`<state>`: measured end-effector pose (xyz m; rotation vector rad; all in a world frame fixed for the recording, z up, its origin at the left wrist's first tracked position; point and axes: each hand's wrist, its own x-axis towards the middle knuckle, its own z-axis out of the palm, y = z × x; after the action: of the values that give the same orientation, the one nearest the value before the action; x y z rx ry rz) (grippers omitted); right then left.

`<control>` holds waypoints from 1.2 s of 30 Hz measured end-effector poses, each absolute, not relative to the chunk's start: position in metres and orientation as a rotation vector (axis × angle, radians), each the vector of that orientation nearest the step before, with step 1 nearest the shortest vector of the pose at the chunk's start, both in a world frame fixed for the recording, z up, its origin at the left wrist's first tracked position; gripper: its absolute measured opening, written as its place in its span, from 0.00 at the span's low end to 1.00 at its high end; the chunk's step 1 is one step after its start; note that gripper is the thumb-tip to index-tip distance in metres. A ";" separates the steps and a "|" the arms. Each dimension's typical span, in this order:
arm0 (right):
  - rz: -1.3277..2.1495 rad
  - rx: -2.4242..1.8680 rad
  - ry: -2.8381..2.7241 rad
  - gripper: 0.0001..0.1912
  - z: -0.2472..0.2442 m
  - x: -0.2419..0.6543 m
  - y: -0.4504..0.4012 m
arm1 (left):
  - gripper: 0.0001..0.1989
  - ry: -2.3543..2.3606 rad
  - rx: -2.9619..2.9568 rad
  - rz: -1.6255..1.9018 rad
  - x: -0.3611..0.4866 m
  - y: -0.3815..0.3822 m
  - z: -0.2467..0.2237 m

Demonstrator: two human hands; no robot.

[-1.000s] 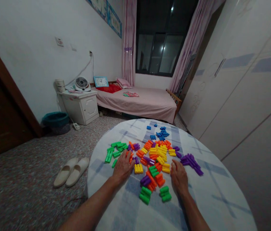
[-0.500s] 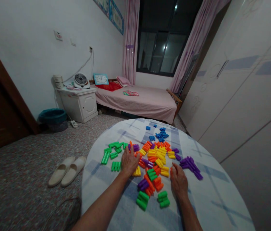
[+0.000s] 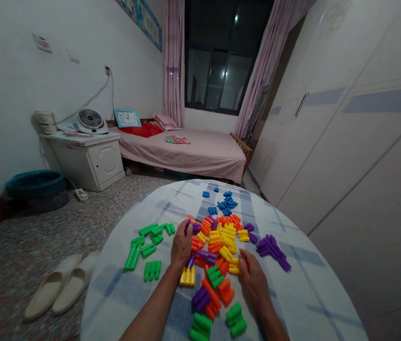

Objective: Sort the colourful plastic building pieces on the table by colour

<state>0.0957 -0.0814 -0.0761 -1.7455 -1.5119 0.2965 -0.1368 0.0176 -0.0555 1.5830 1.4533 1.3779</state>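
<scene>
My left hand (image 3: pixel 182 245) is at the left edge of a heap of colourful plastic building blocks, fingers closed around the end of a purple block (image 3: pixel 195 229). Below its wrist lies a yellow block (image 3: pixel 187 277). My right hand (image 3: pixel 255 277) rests at the heap's right side, fingers curled with a bit of an orange block showing between them, beside a yellow block (image 3: pixel 234 269). Between the hands lie orange, yellow and purple blocks and a green block (image 3: pixel 215 276). Nearer to me are two more green blocks (image 3: pixel 236 319).
The round table wears a checked cloth (image 3: pixel 115 303). Green blocks (image 3: pixel 152 271) lie left, blue blocks (image 3: pixel 227 204) at the back, and a purple row (image 3: pixel 274 252) right. Beyond are a bed (image 3: pixel 193 151), a cabinet (image 3: pixel 106 163), a bin (image 3: pixel 37 184) and slippers (image 3: pixel 56 289).
The view has turned to the right. My left hand has gone from lying over the blocks to closing at the heap's left edge. My right hand has come closer to the yellow blocks.
</scene>
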 end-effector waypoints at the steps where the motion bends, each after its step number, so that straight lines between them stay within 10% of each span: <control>1: 0.317 -1.719 -1.579 0.22 -0.076 0.094 -0.082 | 0.20 1.447 1.542 1.373 -0.136 0.019 -0.057; 36: -0.282 -2.309 -2.018 0.20 -0.050 0.208 -0.013 | 0.19 1.336 1.450 1.425 -0.137 0.027 -0.066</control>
<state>0.2081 -0.0129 -0.0496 -2.3091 -2.0180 -0.2824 -0.1374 0.0270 -0.0662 1.4498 1.3357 1.4246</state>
